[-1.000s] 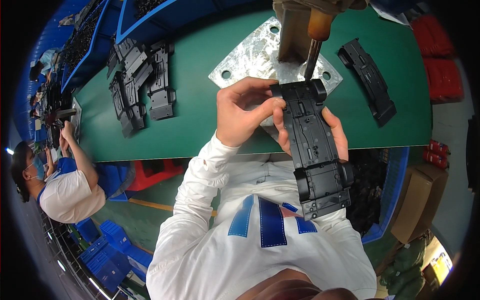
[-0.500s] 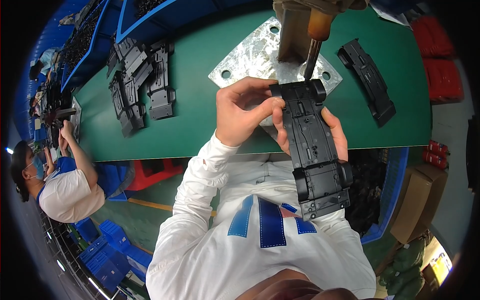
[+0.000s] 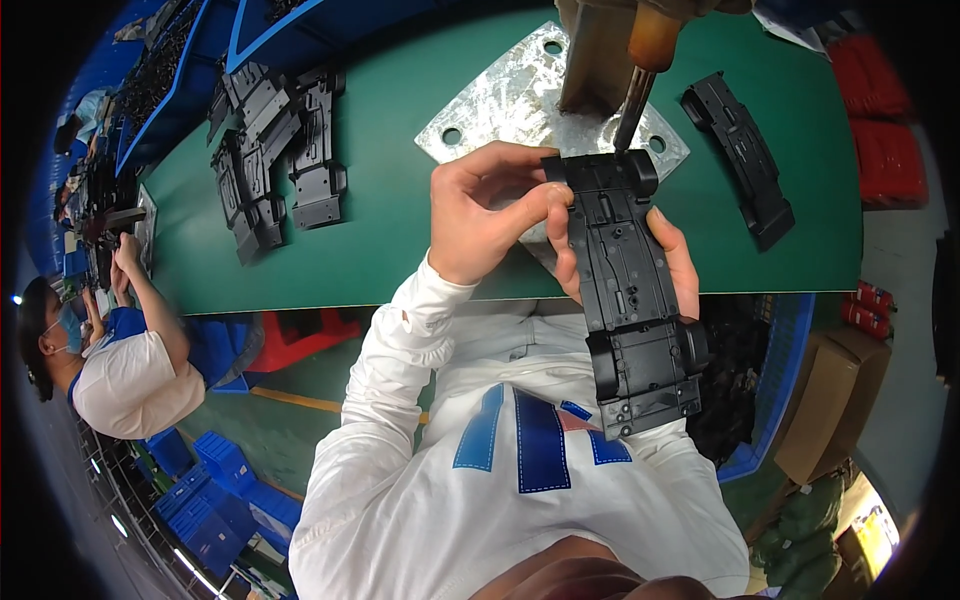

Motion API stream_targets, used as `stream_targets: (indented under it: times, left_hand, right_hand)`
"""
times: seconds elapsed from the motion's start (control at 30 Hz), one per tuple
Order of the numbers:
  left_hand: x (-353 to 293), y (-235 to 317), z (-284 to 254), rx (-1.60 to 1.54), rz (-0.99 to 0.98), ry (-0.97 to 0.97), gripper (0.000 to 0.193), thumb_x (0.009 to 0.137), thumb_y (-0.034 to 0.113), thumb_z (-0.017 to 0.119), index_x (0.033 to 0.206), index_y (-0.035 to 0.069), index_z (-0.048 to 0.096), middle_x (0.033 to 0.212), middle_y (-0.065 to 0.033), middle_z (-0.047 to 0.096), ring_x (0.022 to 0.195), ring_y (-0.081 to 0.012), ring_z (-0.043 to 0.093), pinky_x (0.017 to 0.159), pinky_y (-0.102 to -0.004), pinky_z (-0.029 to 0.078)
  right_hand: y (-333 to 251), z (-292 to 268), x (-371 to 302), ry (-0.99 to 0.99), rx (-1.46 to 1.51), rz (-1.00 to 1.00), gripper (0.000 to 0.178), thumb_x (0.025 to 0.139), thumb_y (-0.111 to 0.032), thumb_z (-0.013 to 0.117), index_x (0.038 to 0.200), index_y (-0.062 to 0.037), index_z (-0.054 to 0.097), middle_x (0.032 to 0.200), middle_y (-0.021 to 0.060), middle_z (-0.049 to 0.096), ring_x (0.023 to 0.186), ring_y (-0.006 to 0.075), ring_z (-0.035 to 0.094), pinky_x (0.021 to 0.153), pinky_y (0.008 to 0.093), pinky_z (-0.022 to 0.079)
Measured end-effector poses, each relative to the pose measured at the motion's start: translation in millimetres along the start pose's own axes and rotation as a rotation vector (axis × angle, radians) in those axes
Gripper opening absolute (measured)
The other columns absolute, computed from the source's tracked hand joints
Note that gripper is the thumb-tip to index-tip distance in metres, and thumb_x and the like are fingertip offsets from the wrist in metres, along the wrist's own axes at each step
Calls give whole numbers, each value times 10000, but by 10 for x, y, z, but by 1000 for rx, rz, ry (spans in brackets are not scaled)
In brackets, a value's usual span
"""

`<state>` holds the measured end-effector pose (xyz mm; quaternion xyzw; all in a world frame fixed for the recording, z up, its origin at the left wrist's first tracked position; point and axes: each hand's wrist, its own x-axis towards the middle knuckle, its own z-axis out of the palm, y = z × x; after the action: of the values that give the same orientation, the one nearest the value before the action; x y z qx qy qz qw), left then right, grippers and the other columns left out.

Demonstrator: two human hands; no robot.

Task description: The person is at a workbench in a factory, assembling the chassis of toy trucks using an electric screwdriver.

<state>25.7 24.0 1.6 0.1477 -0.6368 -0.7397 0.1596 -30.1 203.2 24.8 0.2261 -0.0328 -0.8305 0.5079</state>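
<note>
A long black plastic chassis-like part (image 3: 628, 265) is held up in front of me, its far end near the tip of a metal rod (image 3: 634, 105) that comes down from a machine. My left hand (image 3: 490, 215) pinches the part's far left edge between thumb and fingers. Along the right side, my right hand (image 3: 675, 260) grips it, the fingers partly hidden behind the part. Beneath the rod lies a pale metal base plate (image 3: 500, 100) with round holes. The rod's tip is at the part's far edge; whether they touch I cannot tell.
Several similar black parts (image 3: 262, 130) lie piled on the green table (image 3: 385, 200) at left. Another black part (image 3: 742, 160) lies at right. Blue bins (image 3: 300, 35) line the back left. A co-worker (image 3: 130, 370) sits at far left. A blue crate (image 3: 775, 400) stands below the table's right edge.
Both hands keep the same grip on the black part. The view has shifted slightly, and the part's far end has moved a little away and right in the picture.
</note>
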Motion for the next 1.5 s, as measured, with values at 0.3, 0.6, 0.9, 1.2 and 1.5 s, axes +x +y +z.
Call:
stream_targets:
  times: [0.3,0.6,0.9,1.2,1.5]
  left_hand:
    - [-3,18,5,1,-2,0,330,809,10,817,1106,-77,702,927,-108,721,869,-164,708,836,-299,581]
    - [2,8,10,9,0,14,317,810,3,811,1097,-81,706,917,-106,717,865,-162,708,832,-297,580]
    - [-2,2,6,9,1,10,319,814,-1,808,1105,-79,704,918,-103,720,858,-159,709,828,-295,577]
    - [-6,15,28,20,41,4,258,862,-30,695,1114,-89,695,925,-85,720,833,-129,672,790,-264,551]
    - [-9,22,30,19,38,4,262,863,-25,699,1117,-88,697,916,-82,719,829,-125,666,790,-264,548]
  right_hand:
    - [29,28,-11,-13,-36,-31,681,998,-351,521,1484,93,346,1425,284,491,1304,401,539,991,534,523]
    - [48,66,-11,4,-33,-41,670,1002,-361,516,1466,98,369,1402,287,509,1281,400,558,971,527,545]
    - [51,67,-8,4,-34,-42,677,999,-359,524,1478,88,357,1408,279,500,1288,391,550,975,527,540]
    - [48,64,-3,7,-44,-43,687,1001,-363,519,1475,105,352,1401,297,496,1292,388,544,985,523,544]
    - [57,96,-5,0,-45,-38,672,1007,-380,493,1448,117,390,1359,308,545,1229,404,597,966,517,557]
